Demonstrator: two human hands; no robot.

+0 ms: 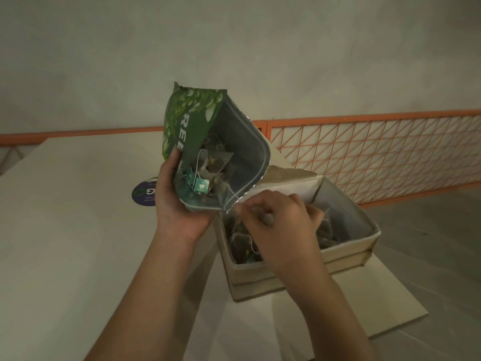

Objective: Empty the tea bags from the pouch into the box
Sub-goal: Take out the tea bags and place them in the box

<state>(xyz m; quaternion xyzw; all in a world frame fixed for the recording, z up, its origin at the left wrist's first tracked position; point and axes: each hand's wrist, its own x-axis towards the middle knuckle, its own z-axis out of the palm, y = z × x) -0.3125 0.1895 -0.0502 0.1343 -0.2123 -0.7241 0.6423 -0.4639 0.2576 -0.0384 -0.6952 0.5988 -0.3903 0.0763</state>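
Over box [307, 259] | green pouch [194, 126] mouth open, tea bags [208, 170] inside | L grip [179, 204] holds pouch | R grip [276, 220] pinches bags

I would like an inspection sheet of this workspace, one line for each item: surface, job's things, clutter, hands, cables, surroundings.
Surface: pale table; a flat board lies under the box.
Job's things: green pouch open and tilted, mouth towards the box, tea bags inside; beige box open, already holding some tea bags.
Clutter: round dark sticker on the table behind the left hand.
Hands: left hand holds the pouch's lower side; right hand over the box at the pouch's mouth, fingers curled; what they pinch is not clear.
Cables: nothing seen.
Surroundings: plain wall; orange mesh fence.
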